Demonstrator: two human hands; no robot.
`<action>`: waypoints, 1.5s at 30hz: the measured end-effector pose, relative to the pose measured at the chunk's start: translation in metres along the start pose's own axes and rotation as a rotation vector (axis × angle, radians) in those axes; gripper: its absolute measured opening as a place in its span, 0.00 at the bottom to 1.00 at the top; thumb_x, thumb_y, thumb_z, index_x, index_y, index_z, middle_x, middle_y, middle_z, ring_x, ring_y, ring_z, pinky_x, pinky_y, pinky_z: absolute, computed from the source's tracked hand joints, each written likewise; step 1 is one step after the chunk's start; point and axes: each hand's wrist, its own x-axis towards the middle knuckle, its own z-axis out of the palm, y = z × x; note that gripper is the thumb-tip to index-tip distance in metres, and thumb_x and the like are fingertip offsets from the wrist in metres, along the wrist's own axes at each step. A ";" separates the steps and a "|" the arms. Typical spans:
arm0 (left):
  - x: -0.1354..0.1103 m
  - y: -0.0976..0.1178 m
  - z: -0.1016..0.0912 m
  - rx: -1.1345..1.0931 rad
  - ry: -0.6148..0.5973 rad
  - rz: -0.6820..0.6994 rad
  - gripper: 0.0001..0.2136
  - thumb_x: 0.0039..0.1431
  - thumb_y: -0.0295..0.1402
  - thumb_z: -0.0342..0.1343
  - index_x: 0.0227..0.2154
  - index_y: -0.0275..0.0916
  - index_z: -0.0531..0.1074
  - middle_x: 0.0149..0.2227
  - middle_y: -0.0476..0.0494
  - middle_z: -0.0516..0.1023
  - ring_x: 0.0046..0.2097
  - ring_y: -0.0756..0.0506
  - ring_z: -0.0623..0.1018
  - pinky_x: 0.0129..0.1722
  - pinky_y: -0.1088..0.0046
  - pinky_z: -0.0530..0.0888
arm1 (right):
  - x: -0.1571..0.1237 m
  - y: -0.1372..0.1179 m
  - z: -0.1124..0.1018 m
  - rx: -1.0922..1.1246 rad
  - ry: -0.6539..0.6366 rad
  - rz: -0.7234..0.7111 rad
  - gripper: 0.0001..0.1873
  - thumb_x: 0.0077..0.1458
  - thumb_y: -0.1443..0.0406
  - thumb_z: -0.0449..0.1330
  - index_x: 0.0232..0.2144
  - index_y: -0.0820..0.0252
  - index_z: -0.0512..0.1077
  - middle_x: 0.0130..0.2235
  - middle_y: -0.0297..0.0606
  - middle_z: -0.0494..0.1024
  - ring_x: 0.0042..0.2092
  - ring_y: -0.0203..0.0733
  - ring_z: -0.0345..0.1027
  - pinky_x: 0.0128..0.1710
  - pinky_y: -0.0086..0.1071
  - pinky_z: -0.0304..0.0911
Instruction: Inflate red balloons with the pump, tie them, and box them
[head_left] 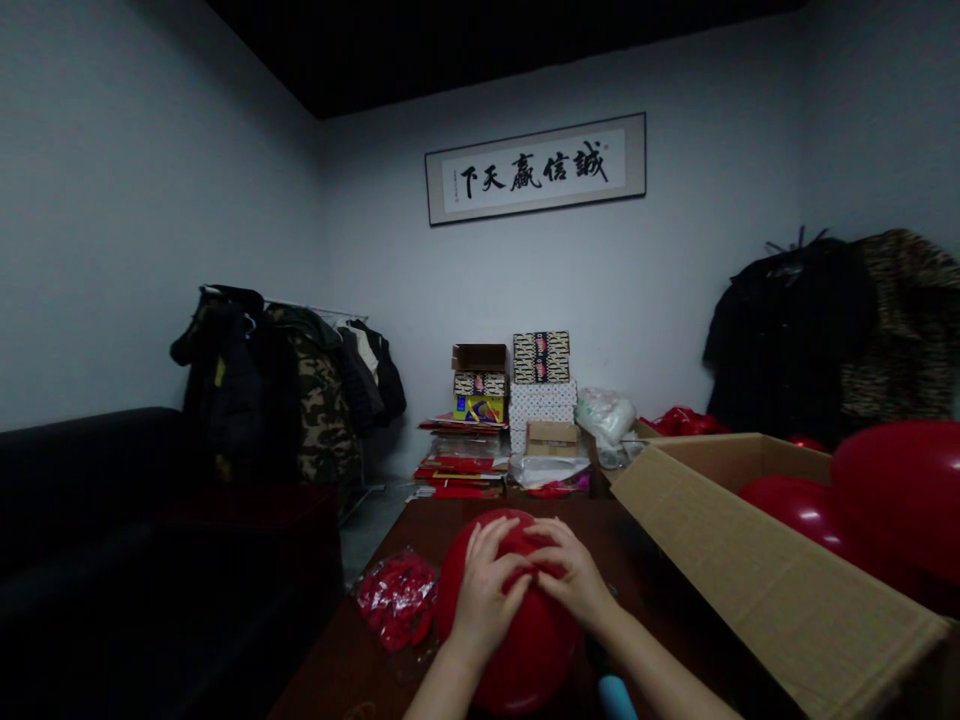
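A round red balloon point(517, 660), blown up, rests on the dark table in front of me. My left hand point(491, 580) lies over its upper left side, thumb and forefinger pinched near the top. From the right, my right hand point(566, 570) meets it, its fingertips pinched at the same spot. The balloon's neck seems to be between the fingers, but they hide it. Left of the balloon sits a clear plastic bag of uninflated red balloons point(397, 600). A tool with a light blue handle point(616, 697) lies below my right forearm.
On the right, an open cardboard box point(750, 570) holds inflated red balloons point(900, 490). Stacked boxes point(544, 400) and red paper goods point(459, 470) stand at the table's far end. A dark sofa point(90, 500) and a coat rack point(300, 380) are to the left.
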 end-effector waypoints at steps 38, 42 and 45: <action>0.095 0.092 0.026 -0.134 0.130 0.278 0.08 0.51 0.28 0.56 0.34 0.46 0.74 0.53 0.45 0.70 0.58 0.42 0.64 0.60 0.47 0.52 | 0.019 -0.024 -0.173 -0.688 0.202 -0.512 0.13 0.50 0.64 0.60 0.41 0.50 0.71 0.48 0.36 0.73 0.57 0.45 0.56 0.58 0.56 0.53; 0.117 0.117 0.044 -0.166 0.133 0.343 0.08 0.52 0.31 0.56 0.35 0.47 0.75 0.54 0.46 0.69 0.58 0.42 0.63 0.60 0.47 0.51 | 0.011 -0.020 -0.212 -0.780 0.180 -0.489 0.13 0.50 0.64 0.60 0.41 0.51 0.71 0.48 0.37 0.73 0.57 0.44 0.56 0.59 0.55 0.52; 0.132 0.136 0.062 -0.203 0.137 0.370 0.06 0.54 0.33 0.55 0.34 0.48 0.75 0.54 0.47 0.69 0.58 0.43 0.62 0.60 0.48 0.50 | 0.002 -0.014 -0.240 -0.861 0.181 -0.510 0.12 0.50 0.63 0.60 0.40 0.51 0.71 0.49 0.38 0.73 0.57 0.45 0.56 0.58 0.55 0.53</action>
